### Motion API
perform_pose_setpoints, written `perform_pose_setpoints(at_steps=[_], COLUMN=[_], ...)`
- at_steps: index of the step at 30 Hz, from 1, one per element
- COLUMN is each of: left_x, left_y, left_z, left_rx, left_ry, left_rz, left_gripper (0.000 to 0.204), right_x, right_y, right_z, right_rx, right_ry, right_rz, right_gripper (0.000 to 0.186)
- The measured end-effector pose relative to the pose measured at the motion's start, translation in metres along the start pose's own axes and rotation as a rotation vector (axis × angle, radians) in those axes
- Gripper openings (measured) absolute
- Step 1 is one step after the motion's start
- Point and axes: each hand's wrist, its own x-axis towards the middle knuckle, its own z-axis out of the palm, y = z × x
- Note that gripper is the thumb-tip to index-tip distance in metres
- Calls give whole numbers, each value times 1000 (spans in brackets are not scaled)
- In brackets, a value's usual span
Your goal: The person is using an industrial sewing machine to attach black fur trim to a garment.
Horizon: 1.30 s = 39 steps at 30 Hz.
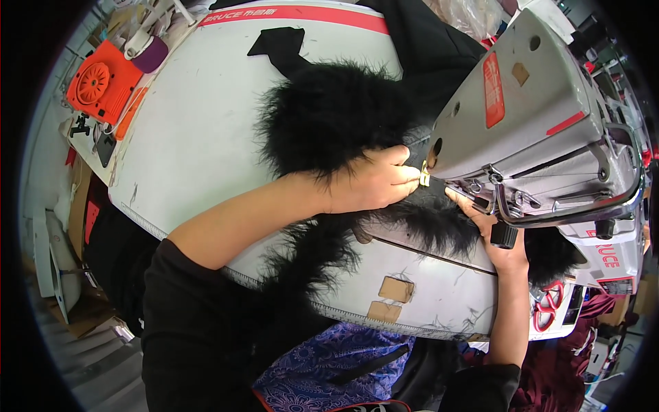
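Observation:
My left hand point(371, 180) is closed at the edge of black fabric point(434, 187), its fingertips close to a small yellow part point(425, 174) beside the sewing machine's point(511, 103) needle area. The machine head hides the needle. A thick fluffy black trim point(333, 113) bunches behind that hand, and more black fluff point(436, 226) lies in front of it. My right hand point(484, 223) lies on the fabric on the other side, one finger stretched toward the needle area; machine parts cover some of it. A black fabric strip point(281, 44) extends from the far side of the trim.
Red-handled scissors point(547, 309) lie at the right edge of the white table point(185, 137). An orange fan-like device point(103, 82) and a purple-and-white cup point(146, 52) stand at the far left. Dark cloth point(432, 41) drapes behind the machine. Two brown tape patches point(396, 290) mark the near tabletop.

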Motion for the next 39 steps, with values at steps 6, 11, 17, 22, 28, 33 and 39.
perform_pose_setpoints(at_steps=[6,11,17,22,28,33,39], left_x=[4,4,2,5,4,8,4], left_y=[-2,3,-1,1,-2,-1,28], left_z=[-4,-6,-2,-6,-3,-8,-1], left_rx=[92,-5,-144,-126,-165,-209,-152], left_ry=[-28,-62,-32,-31,-11,-28,153], left_rz=[37,-85,-168,-189,-204,-226,-119], left_gripper=[36,34,31,30,30,30,33], right_x=[3,9,16,11,11,10,7], right_y=[-3,-9,-18,-6,-7,-4,-3], right_z=[-10,-18,-21,-6,-4,-5,-22], right_rx=[156,226,243,182,268,261,326], right_ry=[-20,3,78,141,148,242,110], right_rz=[3,-71,-36,-17,129,-1,-16], right_gripper=[29,43,30,26,24,26,23])
